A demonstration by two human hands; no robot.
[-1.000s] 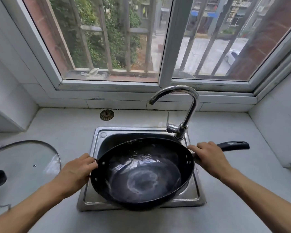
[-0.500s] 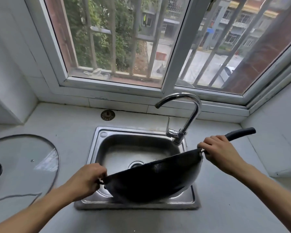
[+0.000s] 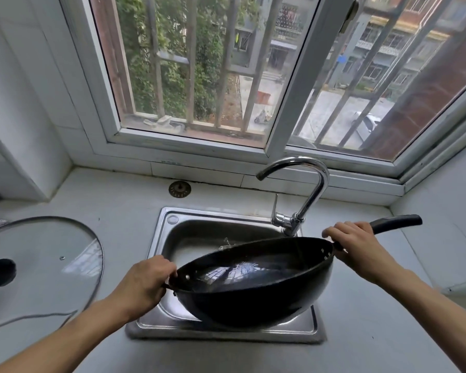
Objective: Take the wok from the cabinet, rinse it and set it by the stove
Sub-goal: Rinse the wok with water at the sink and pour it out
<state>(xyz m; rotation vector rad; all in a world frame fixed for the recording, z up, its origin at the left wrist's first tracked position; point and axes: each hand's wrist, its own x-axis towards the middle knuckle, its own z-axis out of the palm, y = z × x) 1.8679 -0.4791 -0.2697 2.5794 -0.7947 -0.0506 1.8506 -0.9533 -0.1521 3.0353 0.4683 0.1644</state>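
A black wok (image 3: pixel 253 289) hangs over the front of the steel sink (image 3: pixel 199 232), its right side a little higher, its wet inside partly showing. My left hand (image 3: pixel 143 281) grips the small loop handle on its left rim. My right hand (image 3: pixel 358 249) is closed around the long black handle, whose end sticks out to the right. A little water splashes in the basin behind the wok. The chrome tap (image 3: pixel 301 195) arches over the sink's back right; no water runs from its spout.
A glass lid (image 3: pixel 46 265) with a black knob lies on the grey counter to the left. A round drain strainer (image 3: pixel 180 189) rests behind the sink. A barred window spans the back wall. White tiled walls close in both sides.
The wok went from level over the sink to steeply tipped away, and has now swung back so its inside shows again. Both hands kept their grip. The camera has tilted up.
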